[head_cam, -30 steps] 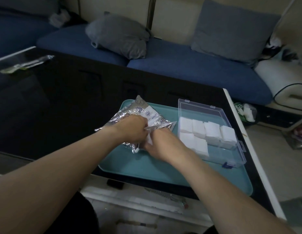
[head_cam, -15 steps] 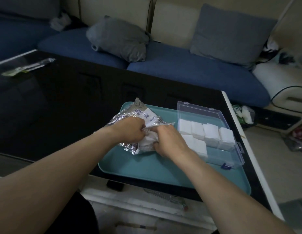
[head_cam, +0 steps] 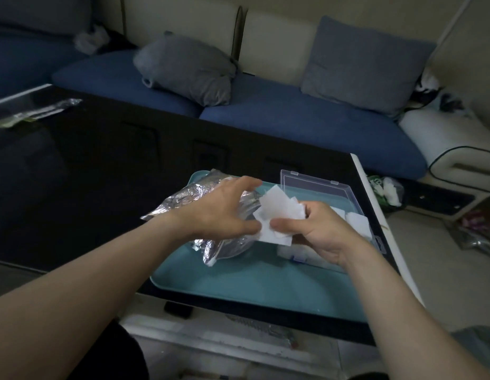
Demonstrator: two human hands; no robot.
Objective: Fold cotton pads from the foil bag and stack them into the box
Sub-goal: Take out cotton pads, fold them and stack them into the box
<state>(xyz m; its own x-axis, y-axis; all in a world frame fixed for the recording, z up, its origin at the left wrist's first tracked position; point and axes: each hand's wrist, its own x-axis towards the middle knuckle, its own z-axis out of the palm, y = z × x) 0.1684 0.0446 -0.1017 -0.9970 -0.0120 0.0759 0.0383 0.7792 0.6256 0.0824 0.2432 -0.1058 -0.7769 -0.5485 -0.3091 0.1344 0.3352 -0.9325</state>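
Behind the dark glossy bench [head_cam: 73, 165] runs a blue sofa [head_cam: 293, 119] with grey cushions. Loose white cotton pads [head_cam: 279, 212] sit fanned in the right hand [head_cam: 318, 229], whose grip is clamped on them, thumb on top. They lie just right of the left hand [head_cam: 219, 212], its fingers spread apart over the foil bag [head_cam: 189, 198], thumb touching the pads' near edge. Right of the pads and partly behind the right hand, the clear box [head_cam: 315, 185] holds folded pads [head_cam: 359, 220]. Bag and box rest on a teal tray [head_cam: 252, 281]. The right hand is nearer the box.
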